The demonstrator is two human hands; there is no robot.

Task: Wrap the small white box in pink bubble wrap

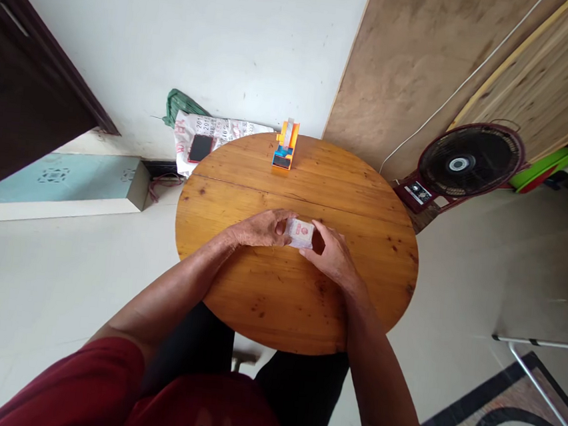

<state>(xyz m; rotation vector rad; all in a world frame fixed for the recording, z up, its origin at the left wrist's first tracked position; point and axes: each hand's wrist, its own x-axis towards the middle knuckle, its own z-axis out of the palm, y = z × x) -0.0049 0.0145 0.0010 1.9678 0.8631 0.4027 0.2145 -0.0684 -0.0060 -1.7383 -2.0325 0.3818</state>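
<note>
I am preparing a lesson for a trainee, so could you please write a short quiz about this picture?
1. Choose: what do the left hand and right hand hold together?
A) a phone
B) a small pale packet with red print
C) a green bag
2. True or false: the orange tape dispenser stands on the floor.
3. Fill in: from the person's view, the fan is to the ____ of the table.

Key: 1 B; 2 false, it stands on the table; 3 right.

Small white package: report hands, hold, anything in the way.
Left hand, right hand: both on small white package, opposite sides. Red print facing camera. Orange dispenser apart, near far edge of table.
</note>
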